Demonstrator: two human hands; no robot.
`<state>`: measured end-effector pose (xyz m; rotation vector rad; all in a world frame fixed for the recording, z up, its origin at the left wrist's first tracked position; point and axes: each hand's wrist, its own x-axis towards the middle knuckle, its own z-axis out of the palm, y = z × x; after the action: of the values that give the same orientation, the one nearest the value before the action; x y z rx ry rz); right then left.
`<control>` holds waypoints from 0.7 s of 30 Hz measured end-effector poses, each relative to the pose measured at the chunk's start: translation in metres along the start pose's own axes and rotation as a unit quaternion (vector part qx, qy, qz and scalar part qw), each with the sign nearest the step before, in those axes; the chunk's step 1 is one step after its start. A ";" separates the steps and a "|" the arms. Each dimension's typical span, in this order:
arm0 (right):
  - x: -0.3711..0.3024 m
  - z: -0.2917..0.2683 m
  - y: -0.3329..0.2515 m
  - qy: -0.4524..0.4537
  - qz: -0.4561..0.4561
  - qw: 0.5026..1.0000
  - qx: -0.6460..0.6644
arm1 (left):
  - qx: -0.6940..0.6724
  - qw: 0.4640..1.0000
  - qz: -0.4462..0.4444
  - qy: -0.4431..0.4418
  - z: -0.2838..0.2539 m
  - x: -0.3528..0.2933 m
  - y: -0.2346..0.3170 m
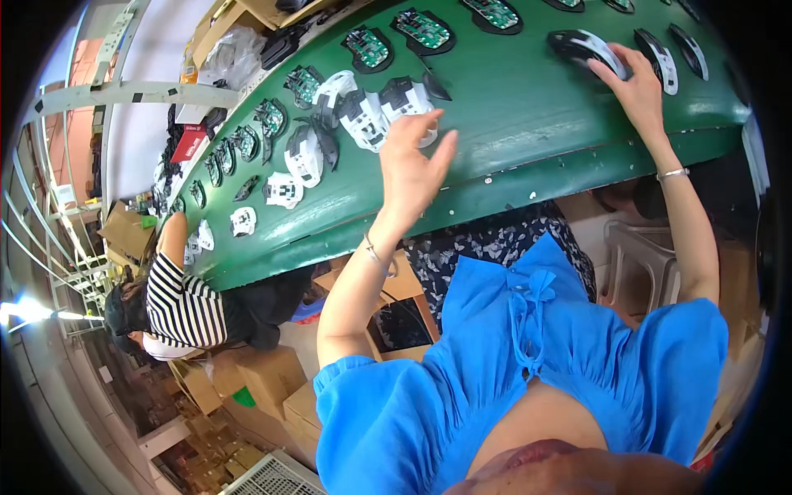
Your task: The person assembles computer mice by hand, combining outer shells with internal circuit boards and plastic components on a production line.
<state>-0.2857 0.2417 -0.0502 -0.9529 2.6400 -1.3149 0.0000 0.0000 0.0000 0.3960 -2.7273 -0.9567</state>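
Note:
On the right of the green work surface [503, 107], my right hand [639, 87] grips a black and white computer mouse [587, 51] between thumb and fingers. My left hand [412, 165] is open, its thumb and fingers apart, over the near edge of a white mouse shell [404, 97]. Whether its fingertips touch that shell I cannot tell. Just left of it lies another white mouse shell [363, 115], and farther left a white shell [305, 153] next to a black cover piece [327, 142]. Black mouse bases with green circuit boards [422, 30] line the far side.
Two more black and white mouse pieces [657, 62] [689, 51] lie right of my right hand. A person in a striped top [188, 307] sits at the far left by the same surface. Cardboard boxes [260, 375] stand below, and a grey plastic stool [643, 264] is at the right.

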 end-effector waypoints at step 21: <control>0.054 0.138 -0.128 -0.255 -0.078 0.961 0.070 | 0.139 0.979 -0.125 0.079 -0.038 0.004 -0.017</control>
<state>-0.2232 0.0568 -0.0321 -1.2921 2.0940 -1.0778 0.0107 -0.0359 0.0186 0.8452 -2.7099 -0.5631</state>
